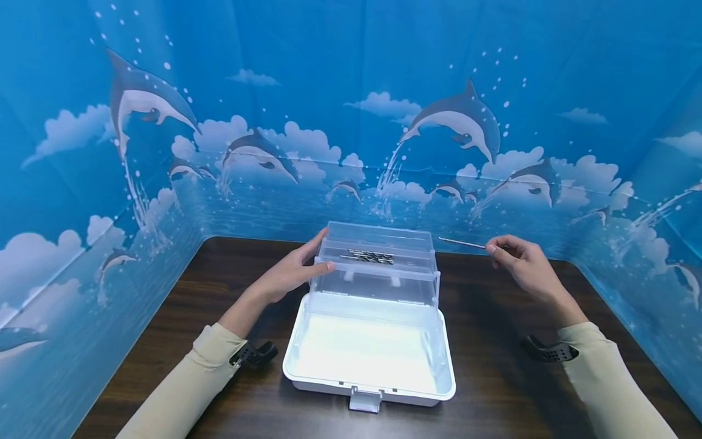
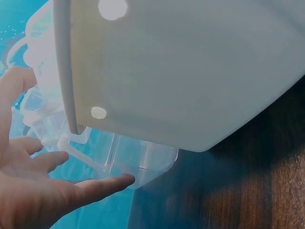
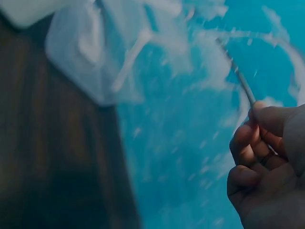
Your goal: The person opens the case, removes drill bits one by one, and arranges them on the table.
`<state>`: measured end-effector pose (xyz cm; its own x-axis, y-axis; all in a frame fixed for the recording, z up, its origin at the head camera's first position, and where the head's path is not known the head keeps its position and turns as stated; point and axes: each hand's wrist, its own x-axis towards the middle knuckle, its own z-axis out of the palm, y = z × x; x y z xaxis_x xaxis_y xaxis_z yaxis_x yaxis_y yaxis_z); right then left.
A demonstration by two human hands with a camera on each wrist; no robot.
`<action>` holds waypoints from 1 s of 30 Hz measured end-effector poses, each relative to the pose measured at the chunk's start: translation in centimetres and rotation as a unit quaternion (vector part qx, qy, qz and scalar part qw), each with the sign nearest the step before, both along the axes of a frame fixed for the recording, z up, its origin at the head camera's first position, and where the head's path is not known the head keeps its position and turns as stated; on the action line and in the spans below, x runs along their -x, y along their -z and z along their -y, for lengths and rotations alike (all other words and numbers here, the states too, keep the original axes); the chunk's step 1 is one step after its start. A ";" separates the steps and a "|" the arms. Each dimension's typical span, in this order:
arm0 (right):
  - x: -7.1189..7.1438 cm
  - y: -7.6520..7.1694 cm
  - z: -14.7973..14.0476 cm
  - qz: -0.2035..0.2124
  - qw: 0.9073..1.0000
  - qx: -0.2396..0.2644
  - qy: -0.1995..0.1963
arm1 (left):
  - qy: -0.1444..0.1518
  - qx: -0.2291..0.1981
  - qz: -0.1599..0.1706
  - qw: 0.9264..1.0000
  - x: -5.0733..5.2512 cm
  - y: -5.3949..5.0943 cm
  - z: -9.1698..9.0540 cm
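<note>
A white storage box (image 1: 366, 395) stands on the table with its lid raised and its clear fold-out trays (image 1: 378, 236) tilted up at the back. Several dark drill bits (image 1: 368, 256) lie together in one tray. At the trays' left side is my left hand (image 1: 287, 272), thumb over the edge and the other fingers extended and spread, as the left wrist view shows. Right of the box, my right hand (image 1: 521, 259) pinches a slim drill bit (image 1: 460, 242) near one end. The bit points left toward the trays, apart from them; its spiral tip (image 3: 228, 55) shows in the right wrist view.
The box's deep lower compartment (image 1: 367, 347) looks bright white. A latch (image 1: 365, 399) hangs at its front. Beneath lies a dark wooden table (image 1: 493, 390). A blue dolphin-print curtain (image 1: 329, 91) encloses the back and sides close to the table edge.
</note>
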<state>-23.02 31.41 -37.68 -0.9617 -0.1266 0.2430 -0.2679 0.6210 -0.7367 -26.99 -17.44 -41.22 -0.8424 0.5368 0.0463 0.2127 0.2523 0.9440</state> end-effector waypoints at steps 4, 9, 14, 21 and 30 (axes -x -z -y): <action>0.5 2.5 -2.0 0.018 1.000 0.011 0.004 | 0.002 -0.003 0.003 1.000 0.1 -0.1 0.1; 1.2 5.1 -3.7 0.040 0.999 0.011 0.011 | 0.003 0.001 0.004 1.000 0.0 -0.1 0.3; 2.4 6.9 -4.9 0.076 0.997 0.002 0.018 | -0.002 0.005 -0.002 1.000 0.0 -0.3 0.4; 3.5 9.1 -6.2 0.106 0.994 -0.027 0.022 | -0.002 0.004 -0.004 1.000 0.1 -0.1 0.2; 3.8 9.7 -6.7 0.111 0.993 -0.048 0.013 | -0.002 -0.001 0.000 1.000 -0.1 0.0 0.0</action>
<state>-26.87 38.10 -47.35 -0.9934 -0.1142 0.0122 -0.0887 0.6955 -0.7130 -26.86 -17.45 -41.21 -0.8447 0.5331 0.0482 0.2122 0.2509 0.9445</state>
